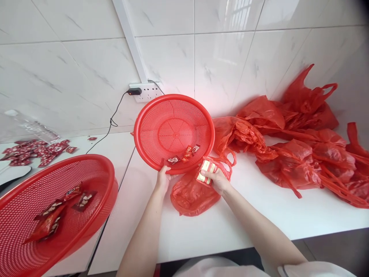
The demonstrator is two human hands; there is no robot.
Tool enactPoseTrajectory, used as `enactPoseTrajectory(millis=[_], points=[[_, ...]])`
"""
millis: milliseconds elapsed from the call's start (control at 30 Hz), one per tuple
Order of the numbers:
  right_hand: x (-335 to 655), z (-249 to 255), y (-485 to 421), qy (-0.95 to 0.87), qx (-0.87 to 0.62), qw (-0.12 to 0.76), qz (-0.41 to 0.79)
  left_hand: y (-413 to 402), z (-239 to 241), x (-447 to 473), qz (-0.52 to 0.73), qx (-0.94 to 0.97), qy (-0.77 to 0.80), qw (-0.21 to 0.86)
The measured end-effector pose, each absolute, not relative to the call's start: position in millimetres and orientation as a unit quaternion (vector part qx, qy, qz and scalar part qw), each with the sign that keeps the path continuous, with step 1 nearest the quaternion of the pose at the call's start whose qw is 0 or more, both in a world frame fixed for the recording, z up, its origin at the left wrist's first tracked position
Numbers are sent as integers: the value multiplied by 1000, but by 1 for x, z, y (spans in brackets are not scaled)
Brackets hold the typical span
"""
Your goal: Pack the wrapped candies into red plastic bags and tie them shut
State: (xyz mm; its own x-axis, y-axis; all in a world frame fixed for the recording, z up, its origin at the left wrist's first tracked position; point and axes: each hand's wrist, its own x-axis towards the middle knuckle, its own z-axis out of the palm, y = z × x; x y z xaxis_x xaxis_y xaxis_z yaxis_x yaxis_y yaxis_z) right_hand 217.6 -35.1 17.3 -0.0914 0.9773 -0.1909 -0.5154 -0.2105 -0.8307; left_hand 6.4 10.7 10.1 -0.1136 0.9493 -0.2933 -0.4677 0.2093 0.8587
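Note:
My left hand (163,180) grips the near rim of a round red plastic basket (174,100), which is tilted up so its inside faces me. A few small wrapped packets (187,152) rest low inside it. In my right hand (218,179) is a red packet with pale gold blocks (206,169), pinched under the thumb just beside the basket's near right rim. A red plastic bag (196,198) lies on the white table below both hands, partly behind the packet; what it contains is hidden.
At left stands a larger red basket (99,163) holding several wrapped packets (49,221). Behind it are a pile of small red packets (34,152) and a clear plastic bottle (36,127). Several red plastic bags (296,161) crowd the right side. A cable (113,121) runs from the wall socket (148,92).

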Motion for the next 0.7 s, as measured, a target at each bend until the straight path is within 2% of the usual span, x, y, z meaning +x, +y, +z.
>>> enactPoseTrajectory(millis=[300, 500, 633, 700], points=[[220, 9, -32, -341, -385, 578, 634, 12, 8, 6, 571, 259, 472, 620], [220, 8, -31, -360, -405, 553, 632, 13, 6, 5, 571, 256, 476, 617], [228, 18, -36, -499, -490, 536, 474, 12, 7, 6, 580, 260, 466, 615], [233, 25, -44, -627, -509, 465, 363, 12, 8, 6, 585, 259, 462, 614]])
